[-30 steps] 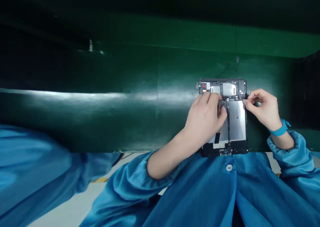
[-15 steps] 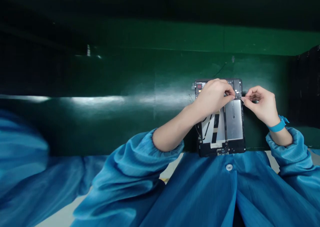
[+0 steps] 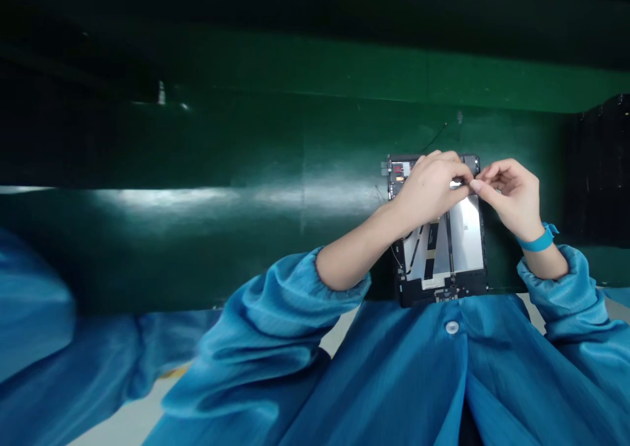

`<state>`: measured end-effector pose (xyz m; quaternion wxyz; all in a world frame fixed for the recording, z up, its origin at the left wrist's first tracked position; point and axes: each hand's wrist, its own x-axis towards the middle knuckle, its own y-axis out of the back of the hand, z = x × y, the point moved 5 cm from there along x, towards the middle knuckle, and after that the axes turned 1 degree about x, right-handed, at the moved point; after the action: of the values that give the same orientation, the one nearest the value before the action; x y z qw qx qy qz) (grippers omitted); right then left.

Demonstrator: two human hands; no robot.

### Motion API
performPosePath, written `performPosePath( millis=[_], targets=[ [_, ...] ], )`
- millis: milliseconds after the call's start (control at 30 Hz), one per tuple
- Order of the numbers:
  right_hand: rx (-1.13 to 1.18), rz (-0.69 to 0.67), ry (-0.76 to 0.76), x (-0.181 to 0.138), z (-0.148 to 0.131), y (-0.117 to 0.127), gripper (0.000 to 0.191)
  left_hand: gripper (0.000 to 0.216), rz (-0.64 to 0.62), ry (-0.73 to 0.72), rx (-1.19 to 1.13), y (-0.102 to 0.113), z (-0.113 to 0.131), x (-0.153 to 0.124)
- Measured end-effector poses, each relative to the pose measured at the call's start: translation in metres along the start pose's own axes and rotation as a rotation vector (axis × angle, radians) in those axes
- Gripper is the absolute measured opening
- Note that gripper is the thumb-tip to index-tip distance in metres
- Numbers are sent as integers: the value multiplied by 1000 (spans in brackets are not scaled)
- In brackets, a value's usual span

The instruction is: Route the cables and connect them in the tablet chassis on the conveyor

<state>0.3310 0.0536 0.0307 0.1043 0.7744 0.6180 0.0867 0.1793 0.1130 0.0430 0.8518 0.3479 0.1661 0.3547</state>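
Observation:
An opened tablet (image 3: 467, 233) lies near the front edge of the green bench, its silvery back plate, black flat cables and small circuit boards exposed. My left hand (image 3: 436, 180) reaches across its upper part, thumb and forefinger pinched near the upper right corner. There my right hand (image 3: 512, 193) meets it from the right, also in a pinch, the fingertips of both hands touching or almost so. Whatever sits between the fingertips is too small or hidden to make out. A blue band (image 3: 540, 239) circles my right wrist.
The green bench (image 3: 236, 249) runs wide to the left. A thin black wire (image 3: 435, 136) lies just beyond the tablet. Dark stacked objects (image 3: 598, 170) stand at the far right. At the left edge shows another person's blue sleeve (image 3: 34, 308).
My left hand has shifted right, so its fingertips now meet those of my right hand, which moved slightly left. The tablet appears a little farther right in view.

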Motion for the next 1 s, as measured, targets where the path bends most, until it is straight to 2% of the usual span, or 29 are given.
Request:
performPosePath(
  millis=[167, 433, 900, 1000],
  targets=[
    [-11, -75, -60, 2, 15, -7, 20, 14, 121, 108, 29, 0, -4, -7],
    [11, -160, -61, 6, 14, -6, 21, 18, 116, 110, 65, -3, -3, -8],
    [53, -143, -113, 6, 15, -2, 24, 21, 133, 70, 107, -4, -2, -8],
    [69, -140, -129, 6, 17, -1, 28, 20, 108, 98, 124, -3, -2, -8]
  ],
)
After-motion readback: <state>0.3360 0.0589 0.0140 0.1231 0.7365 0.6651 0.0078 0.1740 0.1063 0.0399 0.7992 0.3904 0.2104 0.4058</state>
